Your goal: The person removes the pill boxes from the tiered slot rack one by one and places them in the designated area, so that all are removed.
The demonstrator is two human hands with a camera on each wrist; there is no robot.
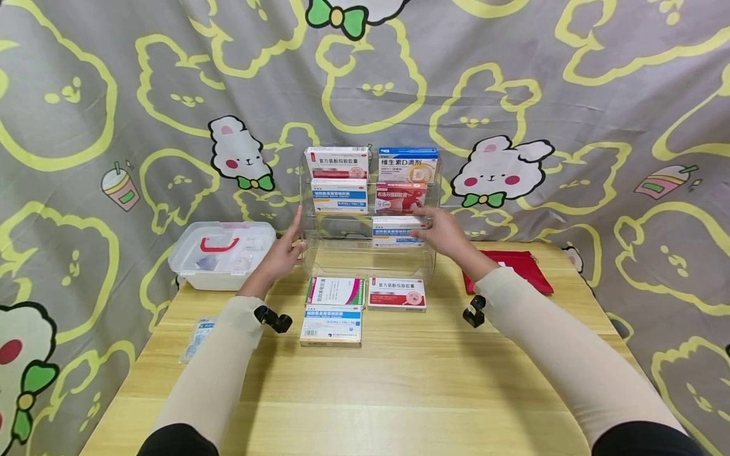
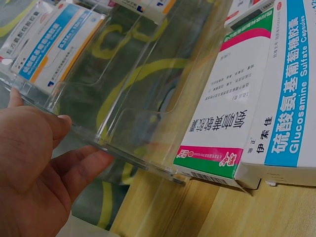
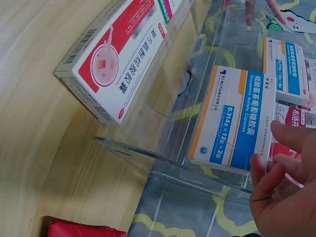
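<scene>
A clear tiered display rack (image 1: 342, 259) stands at the back of the table, with medicine boxes on its upper tiers. My left hand (image 1: 283, 253) touches the rack's left side edge, fingers mostly straight, seen close in the left wrist view. My right hand (image 1: 446, 235) pinches the upper right corner of a blue-and-white glucosamine capsule box (image 3: 229, 118) on the rack's right side. Above that box sit a red ibuprofen box (image 1: 400, 197) and a vitamin D box (image 1: 407, 164). On the left are another glucosamine box (image 1: 340, 196) and a red-and-white capsule box (image 1: 338, 163).
Before the rack lie a green-and-pink medicine box (image 1: 335, 291), a red-and-white box (image 1: 397, 294) and a glucosamine box (image 1: 331, 325). A lidded plastic case (image 1: 222, 253) stands left, near a small packet (image 1: 197, 339). A red pouch (image 1: 527, 272) lies right. Patterned cloth (image 1: 365, 82) hangs behind.
</scene>
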